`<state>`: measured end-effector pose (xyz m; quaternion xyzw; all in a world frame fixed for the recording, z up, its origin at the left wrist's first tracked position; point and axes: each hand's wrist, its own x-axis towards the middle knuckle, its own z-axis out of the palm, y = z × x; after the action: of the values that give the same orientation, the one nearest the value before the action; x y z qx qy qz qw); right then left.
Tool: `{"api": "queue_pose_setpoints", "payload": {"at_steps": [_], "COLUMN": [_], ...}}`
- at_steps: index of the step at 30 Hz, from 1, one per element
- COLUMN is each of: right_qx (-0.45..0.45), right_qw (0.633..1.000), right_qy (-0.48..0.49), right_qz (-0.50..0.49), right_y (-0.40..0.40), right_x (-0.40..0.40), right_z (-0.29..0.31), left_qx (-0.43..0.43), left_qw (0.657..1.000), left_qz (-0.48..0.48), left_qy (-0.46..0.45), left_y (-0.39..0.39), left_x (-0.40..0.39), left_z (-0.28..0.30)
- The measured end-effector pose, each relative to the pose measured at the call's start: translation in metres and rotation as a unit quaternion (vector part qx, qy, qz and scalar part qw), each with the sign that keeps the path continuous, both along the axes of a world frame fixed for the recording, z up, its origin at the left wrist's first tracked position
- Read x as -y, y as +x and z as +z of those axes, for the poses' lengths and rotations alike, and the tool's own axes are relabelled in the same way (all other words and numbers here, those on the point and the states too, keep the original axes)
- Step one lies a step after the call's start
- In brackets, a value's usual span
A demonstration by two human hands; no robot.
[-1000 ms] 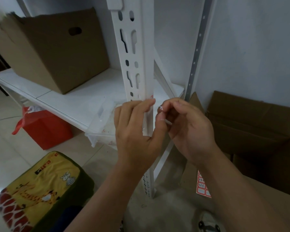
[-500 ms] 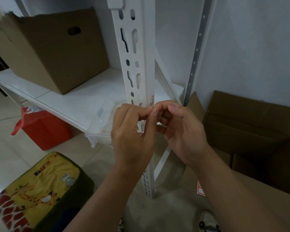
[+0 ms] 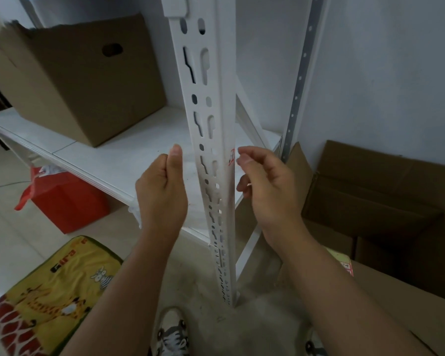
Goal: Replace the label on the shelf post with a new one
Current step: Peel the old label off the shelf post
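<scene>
Both hands have drawn apart from the post since half a second ago: my left hand (image 3: 162, 194) hovers loosely curled, holding nothing, and my right hand (image 3: 265, 183) does likewise. Between them stands the white slotted metal shelf post (image 3: 216, 140), its red-printed label (image 3: 232, 157) stuck on its right edge. Beyond sits a matte cardboard box (image 3: 88, 80).

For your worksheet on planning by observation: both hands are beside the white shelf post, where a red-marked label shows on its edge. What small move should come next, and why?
Probably the right hand should pinch the label on the post and peel it: its fingertips sit just beside the label, and neither hand touches the post.
</scene>
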<state>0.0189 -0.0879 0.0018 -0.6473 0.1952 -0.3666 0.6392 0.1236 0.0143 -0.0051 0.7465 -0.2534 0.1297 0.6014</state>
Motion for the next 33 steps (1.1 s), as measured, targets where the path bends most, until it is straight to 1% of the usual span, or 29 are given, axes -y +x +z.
{"api": "queue_pose_setpoints", "payload": {"at_steps": [4, 7, 9, 12, 14, 16, 17, 18, 20, 22, 24, 26, 27, 29, 31, 33], "right_qx": [-0.007, 0.006, 0.013, 0.018, 0.014, 0.013, 0.017, 0.021, 0.019, 0.018, 0.021, 0.015, 0.004, -0.026, -0.042, -0.025], "right_qw": [0.992, 0.982, 0.975, 0.968, 0.969, 0.973, 0.975, 0.976, 0.978, 0.984, 0.99, 0.995, 0.997, 0.998, 0.997, 0.995], "right_qy": [-0.129, -0.187, -0.221, -0.247, -0.244, -0.229, -0.221, -0.215, -0.205, -0.178, -0.138, -0.091, -0.073, -0.048, -0.018, 0.04], "right_qz": [-0.002, -0.023, -0.037, -0.047, -0.041, -0.034, -0.031, -0.027, -0.017, -0.005, 0.008, 0.025, 0.031, 0.04, 0.06, 0.093], "right_y": [0.003, 0.003, 0.004, 0.005, 0.005, 0.004, 0.004, 0.003, 0.002, 0.001, -0.001, -0.004, -0.005, -0.007, -0.009, -0.011], "right_x": [-0.005, -0.006, -0.006, -0.007, -0.008, -0.008, -0.008, -0.007, -0.005, -0.004, -0.004, -0.003, -0.002, -0.001, 0.0, 0.001], "right_z": [-0.006, -0.011, -0.013, -0.015, -0.014, -0.011, -0.01, -0.008, -0.007, -0.007, -0.004, -0.001, 0.0, 0.0, -0.003, -0.004], "left_qx": [-0.06, -0.099, -0.12, -0.139, -0.108, -0.098, -0.098, -0.097, -0.108, -0.122, -0.107, -0.078, -0.059, -0.016, 0.006, 0.03], "left_qw": [0.992, 0.967, 0.955, 0.931, 0.919, 0.912, 0.917, 0.932, 0.962, 0.978, 0.99, 0.996, 0.995, 0.992, 0.994, 0.996], "left_qz": [0.015, 0.051, 0.058, 0.069, 0.098, 0.101, 0.092, 0.079, 0.053, 0.047, 0.049, -0.015, -0.061, -0.109, -0.093, -0.062], "left_qy": [0.11, 0.23, 0.266, 0.33, 0.366, 0.386, 0.375, 0.34, 0.247, 0.16, 0.071, -0.032, -0.061, -0.067, -0.062, -0.053], "left_y": [0.029, 0.047, 0.057, 0.06, 0.062, 0.063, 0.063, 0.061, 0.051, 0.03, 0.0, -0.03, -0.042, -0.056, -0.059, -0.057], "left_x": [0.0, 0.007, 0.012, 0.015, 0.015, 0.016, 0.017, 0.019, 0.022, 0.023, 0.022, 0.021, 0.021, 0.024, 0.031, 0.037], "left_z": [-0.01, -0.025, -0.038, -0.049, -0.052, -0.052, -0.052, -0.051, -0.042, -0.022, -0.003, 0.012, 0.016, 0.017, 0.016, 0.014]}}
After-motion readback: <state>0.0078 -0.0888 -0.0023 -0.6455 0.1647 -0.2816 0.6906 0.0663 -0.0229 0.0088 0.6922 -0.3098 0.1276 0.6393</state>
